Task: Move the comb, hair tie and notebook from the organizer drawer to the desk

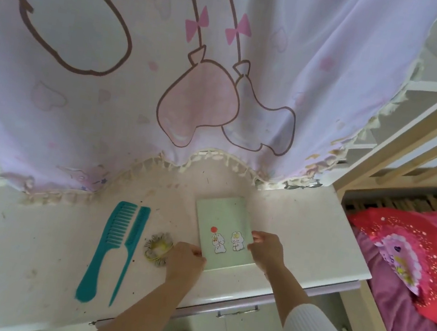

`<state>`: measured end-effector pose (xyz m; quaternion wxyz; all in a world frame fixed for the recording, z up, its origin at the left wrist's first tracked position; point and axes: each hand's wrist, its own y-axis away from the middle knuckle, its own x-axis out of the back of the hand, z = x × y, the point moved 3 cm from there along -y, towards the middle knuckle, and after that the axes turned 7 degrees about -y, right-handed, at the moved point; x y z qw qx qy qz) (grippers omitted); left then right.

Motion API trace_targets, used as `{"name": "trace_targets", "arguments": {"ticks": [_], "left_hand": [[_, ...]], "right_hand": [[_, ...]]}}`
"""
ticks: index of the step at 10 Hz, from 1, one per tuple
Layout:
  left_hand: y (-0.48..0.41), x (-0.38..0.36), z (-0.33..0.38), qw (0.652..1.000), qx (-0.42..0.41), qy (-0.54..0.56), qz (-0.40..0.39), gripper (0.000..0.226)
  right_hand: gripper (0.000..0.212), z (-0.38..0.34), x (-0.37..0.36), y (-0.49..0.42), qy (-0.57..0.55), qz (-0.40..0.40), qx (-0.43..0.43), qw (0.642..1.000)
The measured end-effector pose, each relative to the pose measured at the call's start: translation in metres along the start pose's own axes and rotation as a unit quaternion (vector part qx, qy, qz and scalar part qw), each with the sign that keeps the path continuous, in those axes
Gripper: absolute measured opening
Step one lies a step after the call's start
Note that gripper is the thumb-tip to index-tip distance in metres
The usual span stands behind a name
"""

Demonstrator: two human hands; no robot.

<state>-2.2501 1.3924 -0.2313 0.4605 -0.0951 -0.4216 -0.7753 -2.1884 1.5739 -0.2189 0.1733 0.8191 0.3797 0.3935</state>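
Tabletop [300, 234]: carrying all three task things, well apart from the edge drawer.
Notebook [223, 228]: lying flat, long axis running away from the person, between both hands.
Combs [115, 240]: lying parallel, left of the hair tie [157, 247].
Left hand [187, 261]: fingers pinching the notebook's near-left edge.
Right hand [265, 249]: fingers pinching its right edge, equally near.

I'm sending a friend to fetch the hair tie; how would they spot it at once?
On the pale desk below the pink curtain, look between the teal combs and the green notebook. The hair tie is the small, frilly, yellowish ring, the only round thing.
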Motion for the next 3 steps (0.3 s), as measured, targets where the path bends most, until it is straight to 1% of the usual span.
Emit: {"name": "trace_targets", "arguments": {"ticks": [1, 2, 3], "left_hand": [[0.000, 0.001, -0.001, 0.999, -0.018, -0.023, -0.018, 0.026], [0.008, 0.007, 0.000, 0.998, -0.048, -0.039, -0.030, 0.026], [0.017, 0.029, -0.004, 0.993, -0.091, -0.073, 0.037, 0.024]], "right_hand": [[0.047, 0.002, -0.003, 0.005, 0.029, -0.014, 0.010, 0.999], [0.046, -0.001, -0.004, 0.012, 0.041, -0.012, 0.035, 0.998], [0.041, -0.011, 0.000, 0.023, -0.016, 0.008, 0.063, 0.998]]}}
